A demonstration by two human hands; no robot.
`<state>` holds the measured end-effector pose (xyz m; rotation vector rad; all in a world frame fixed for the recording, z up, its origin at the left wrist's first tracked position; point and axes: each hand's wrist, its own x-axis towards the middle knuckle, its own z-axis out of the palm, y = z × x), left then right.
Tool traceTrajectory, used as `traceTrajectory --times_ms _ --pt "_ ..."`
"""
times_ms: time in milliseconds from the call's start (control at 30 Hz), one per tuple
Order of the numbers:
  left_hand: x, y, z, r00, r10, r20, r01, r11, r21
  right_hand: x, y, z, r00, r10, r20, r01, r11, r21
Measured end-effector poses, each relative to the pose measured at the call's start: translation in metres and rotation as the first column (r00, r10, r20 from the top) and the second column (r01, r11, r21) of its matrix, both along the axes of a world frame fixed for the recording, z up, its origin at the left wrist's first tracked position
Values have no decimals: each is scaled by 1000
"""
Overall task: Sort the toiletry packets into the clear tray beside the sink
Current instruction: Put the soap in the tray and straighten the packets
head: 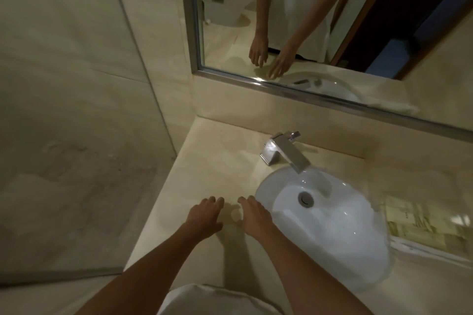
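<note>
Beige stone worktop (217, 161) left of the sink (332, 212) carries both hands, left hand (204, 216) and right hand (253, 215), fingers spread and holding nothing, while the clear tray (409, 243) of packets (419, 220) runs lengthwise along the right edge.

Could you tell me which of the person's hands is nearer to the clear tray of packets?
The right hand. It hovers at the sink's left rim, with the basin between it and the clear tray on the far right. The left hand is further left over the counter.
</note>
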<state>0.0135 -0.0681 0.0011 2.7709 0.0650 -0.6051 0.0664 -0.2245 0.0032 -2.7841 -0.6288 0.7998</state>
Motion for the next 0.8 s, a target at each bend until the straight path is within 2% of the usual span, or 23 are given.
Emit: traceTrajectory --times_ms 167,267,367,500,800 --pt "-4 18 -4 1000 20 -13 -20 1000 -1 -13 14 -18 1000 2 27 -1 999 -40" --pt "-3 23 -5 999 30 -15 -30 999 -11 -14 17 -21 998 -59 -4 59 998 11" --pt "1 21 -7 1000 31 -3 -31 999 -26 -10 17 -18 999 -13 41 14 1000 -7" --pt "9 5 -6 1000 -11 12 12 998 -60 0 4 -6 998 -50 43 50 999 -15" --pt "45 -73 8 978 -195 75 200 977 -77 12 -96 23 951 -308 1 308 951 21"
